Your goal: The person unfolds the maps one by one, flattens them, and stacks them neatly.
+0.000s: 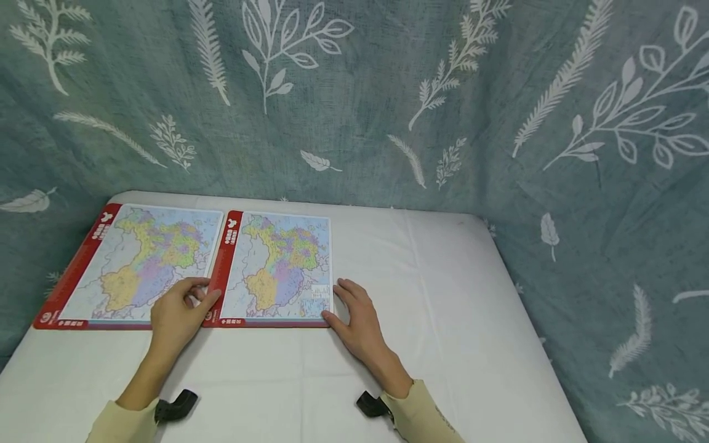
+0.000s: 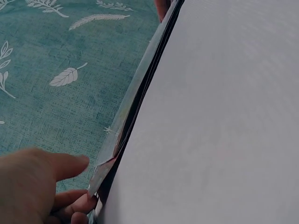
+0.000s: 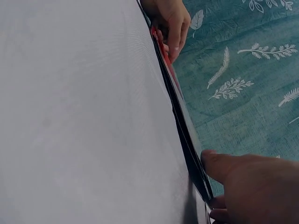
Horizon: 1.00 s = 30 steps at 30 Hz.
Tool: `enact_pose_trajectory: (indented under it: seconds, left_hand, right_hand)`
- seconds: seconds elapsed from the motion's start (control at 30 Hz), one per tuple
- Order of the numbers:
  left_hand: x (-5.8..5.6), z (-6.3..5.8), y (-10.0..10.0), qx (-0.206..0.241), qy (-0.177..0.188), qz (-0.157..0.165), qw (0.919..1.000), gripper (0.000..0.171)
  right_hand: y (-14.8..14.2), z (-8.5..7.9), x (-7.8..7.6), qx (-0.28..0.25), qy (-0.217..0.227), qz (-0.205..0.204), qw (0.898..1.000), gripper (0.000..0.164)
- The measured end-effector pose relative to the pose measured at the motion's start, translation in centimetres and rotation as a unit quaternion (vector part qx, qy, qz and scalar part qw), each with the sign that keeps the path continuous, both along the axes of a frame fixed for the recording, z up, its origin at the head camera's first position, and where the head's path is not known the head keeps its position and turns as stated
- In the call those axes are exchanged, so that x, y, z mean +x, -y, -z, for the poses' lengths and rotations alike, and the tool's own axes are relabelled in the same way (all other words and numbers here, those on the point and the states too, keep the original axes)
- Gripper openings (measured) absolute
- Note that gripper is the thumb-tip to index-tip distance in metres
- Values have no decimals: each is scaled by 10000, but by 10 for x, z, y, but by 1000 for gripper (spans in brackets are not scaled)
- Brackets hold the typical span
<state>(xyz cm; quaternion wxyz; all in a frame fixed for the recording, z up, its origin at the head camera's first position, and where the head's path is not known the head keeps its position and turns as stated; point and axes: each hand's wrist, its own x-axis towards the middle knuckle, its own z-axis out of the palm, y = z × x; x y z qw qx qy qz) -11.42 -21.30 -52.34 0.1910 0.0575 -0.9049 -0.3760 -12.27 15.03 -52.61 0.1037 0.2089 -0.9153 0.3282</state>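
Note:
Two map boards with red margins lie side by side on the white table. The right map board (image 1: 285, 271) has my left hand (image 1: 180, 311) at its left edge, thumb on the red margin and the other fingers bent beside it. At the opposite edge, my right hand (image 1: 357, 323) grips near the lower right corner, thumb on top and fingers along the side. Under my left wrist lies part of the left map board (image 1: 160, 258). Seen edge-on in the right wrist view, the held board (image 3: 180, 112) looks thin and dark-edged; its underside is hidden.
The white tablecloth (image 1: 432, 307) extends right of the boards and toward the front. Behind and to the right hangs a green curtain (image 1: 354, 123) with white leaf prints. Black wrist devices (image 1: 180, 406) sit at both sleeves.

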Motion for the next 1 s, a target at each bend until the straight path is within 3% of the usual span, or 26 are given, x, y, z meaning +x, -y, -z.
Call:
enact_pose_trajectory:
  seconds: [0.3,0.53,0.7,1.0]
  left_hand:
    - [-4,2,4,-65,11,255,9997,38]
    - [-1,5,4,-216,129,326,9992,37]
    - [-1,6,3,-265,164,253,9992,35]
    - [-1,5,3,-332,99,305,9989,34]
  right_hand:
    - [5,-3,0,-625,-240,103,9977,69]
    - [5,0,4,-1524,497,-197,9869,69]
    - [3,3,3,-1822,1007,-432,9771,72]
    - [4,1,4,-1881,829,-406,9778,69]
